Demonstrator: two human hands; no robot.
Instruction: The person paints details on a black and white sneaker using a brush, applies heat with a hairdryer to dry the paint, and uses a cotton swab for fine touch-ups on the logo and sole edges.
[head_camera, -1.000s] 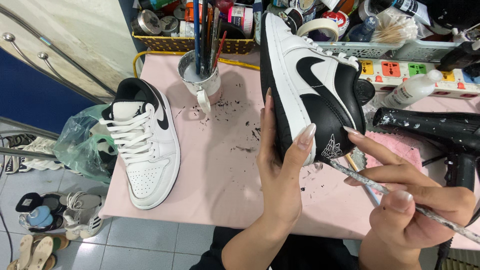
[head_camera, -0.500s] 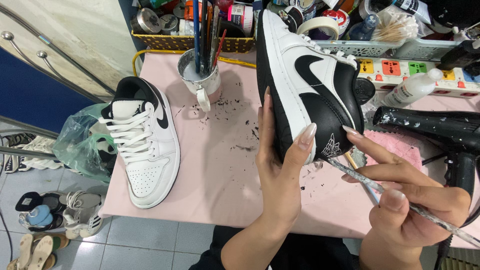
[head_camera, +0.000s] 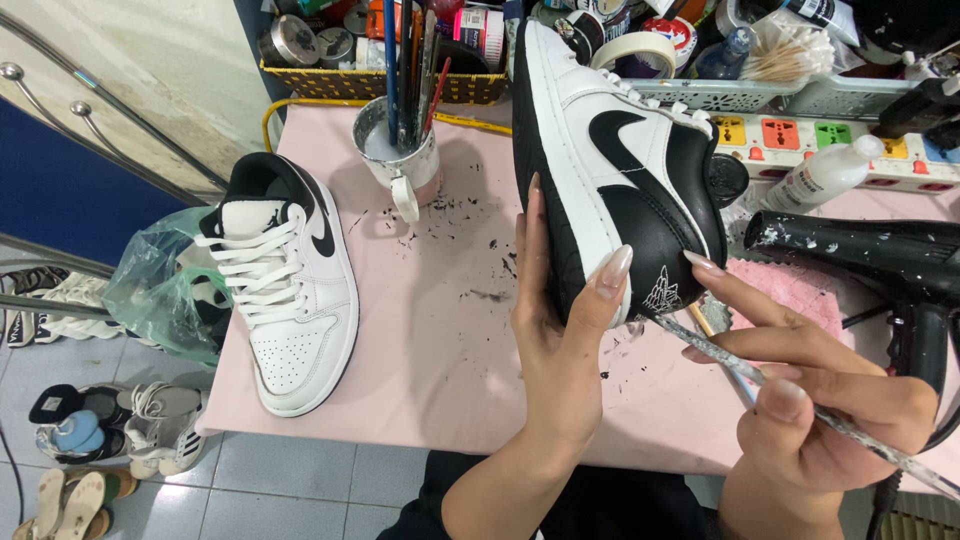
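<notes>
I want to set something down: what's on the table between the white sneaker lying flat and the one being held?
In the head view, only bare pink table with dark flecks lies between the white sneaker and the held sneaker; the brush cup stands further back.

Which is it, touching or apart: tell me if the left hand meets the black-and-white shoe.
Touching. The head view shows the left hand wrapped around the heel of the black-and-white shoe, fingertips pressed on it.

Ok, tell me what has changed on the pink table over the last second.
Almost nothing. The left hand holds the black-and-white sneaker upright as before, tipped perhaps a touch further left. The right hand keeps the thin brush with its tip at the heel. The second sneaker, brush cup and black hair dryer stayed put.
</notes>
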